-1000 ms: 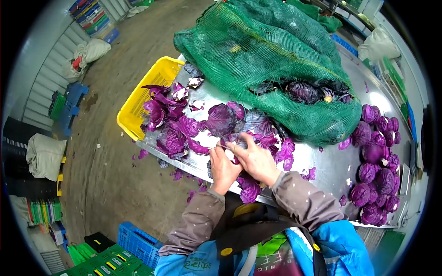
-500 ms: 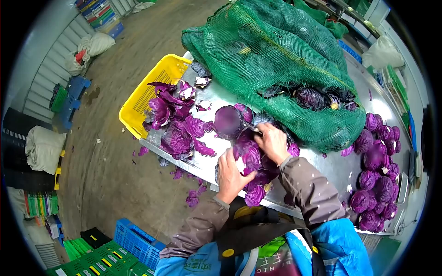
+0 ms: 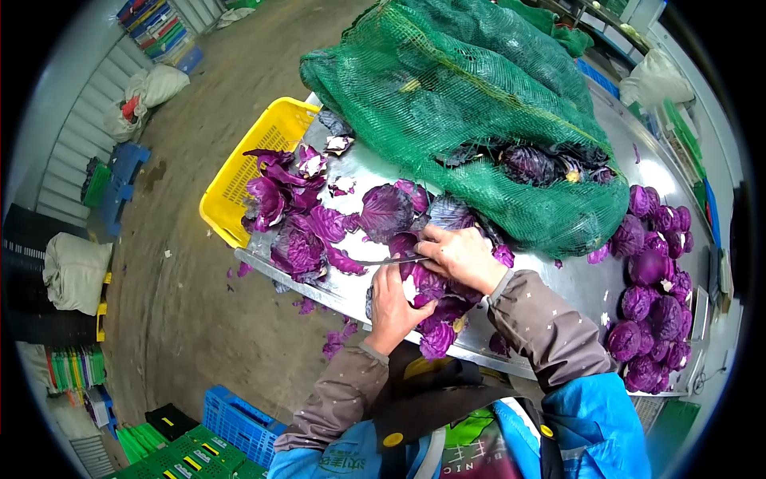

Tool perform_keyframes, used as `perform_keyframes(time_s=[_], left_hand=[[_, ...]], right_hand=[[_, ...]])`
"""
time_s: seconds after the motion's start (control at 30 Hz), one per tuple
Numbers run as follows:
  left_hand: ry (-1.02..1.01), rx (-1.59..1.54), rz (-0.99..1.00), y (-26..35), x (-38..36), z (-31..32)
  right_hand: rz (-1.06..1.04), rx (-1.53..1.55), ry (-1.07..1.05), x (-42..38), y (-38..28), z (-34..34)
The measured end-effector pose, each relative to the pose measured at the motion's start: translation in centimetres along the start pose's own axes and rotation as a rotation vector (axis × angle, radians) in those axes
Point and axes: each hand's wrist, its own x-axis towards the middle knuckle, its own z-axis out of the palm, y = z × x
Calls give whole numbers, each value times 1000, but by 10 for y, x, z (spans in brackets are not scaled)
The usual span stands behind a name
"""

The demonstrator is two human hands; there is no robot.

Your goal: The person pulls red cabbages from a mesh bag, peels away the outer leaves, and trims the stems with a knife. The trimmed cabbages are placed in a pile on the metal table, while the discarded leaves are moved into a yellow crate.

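My right hand [image 3: 464, 257] is closed round a knife [image 3: 389, 261], its thin blade pointing left above the leaves. Under it, a red cabbage [image 3: 431, 286] rests at the table's near edge. My left hand [image 3: 391, 310] grips the left side of this cabbage, thumb toward me and fingers away; part of the head is hidden by both hands. Loose purple leaves [image 3: 437, 341] lie just in front of it. Beyond the blade sits a large dark purple leaf or head [image 3: 386, 212], apart from my hands.
A green mesh sack [image 3: 479, 104] of cabbages covers the back of the metal table [image 3: 570, 299]. Several trimmed cabbages [image 3: 666, 318] are grouped at the right. Leaves pile up at the left beside a yellow crate [image 3: 227, 188]. Blue and green crates [image 3: 231, 419] stand on the floor.
My right hand has moved left and slightly toward me, and the knife blade has swung to lie nearly level across the cabbage. My left hand keeps its hold. The whole view has shifted slightly.
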Motion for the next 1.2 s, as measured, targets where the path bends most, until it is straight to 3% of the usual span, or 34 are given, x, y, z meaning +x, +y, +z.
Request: perform_keyframes(time_s=[0.07, 0.13, 0.2, 0.27, 0.33, 0.37, 0.4, 0.5, 0.57, 0.73, 0.8, 0.87, 0.93, 0.97, 1.0, 1.13, 1.17, 1.2], left_hand=[[-45, -59, 5, 4, 2, -3], [-45, -29, -2, 7, -3, -4], [-55, -84, -87, 8, -4, -8], [-38, -130, -122, 7, 0, -9], [-57, -189, -184, 2, 8, -9], [-65, -225, -245, 2, 11, -11], [-57, -247, -241, 0, 14, -12], [-41, -209, -212, -6, 15, -8], [-57, -205, -214, -6, 17, -9], [-95, -259, -282, -4, 19, -12], [-103, -291, -270, -6, 20, -15], [-114, -306, -281, -12, 23, -15], [-133, -366, -258, -24, 23, -14], [-166, -465, -258, -38, 23, -10], [-228, -938, -388, -33, 26, -16], [-301, -900, -485, -18, 36, -41], [-252, -943, -449, -24, 33, -37], [-206, -987, -415, -23, 34, -39]], right_hand=[[24, -65, 30, 3, 7, 4], [196, -143, 148, -1, 37, 29], [378, -183, 133, -11, 56, 31], [508, -60, 162, -25, 46, 26], [497, 173, 312, -31, 23, 12], [490, 253, 305, -37, 17, 15], [571, 368, 157, -41, 3, 11], [534, 277, 126, -48, -8, 28], [689, 504, 16, -48, -6, 32], [737, 360, -36, -40, -7, 33], [724, 324, 91, -42, 4, 53], [726, 455, 217, -43, 14, 69], [762, 660, 183, -37, 15, 69], [722, 641, 189, -35, 11, 64], [684, 621, 194, -31, 2, 52], [466, 392, 199, -13, -30, 14], [457, 446, 250, -9, -30, 8], [547, 479, 155, -7, -27, 2]])
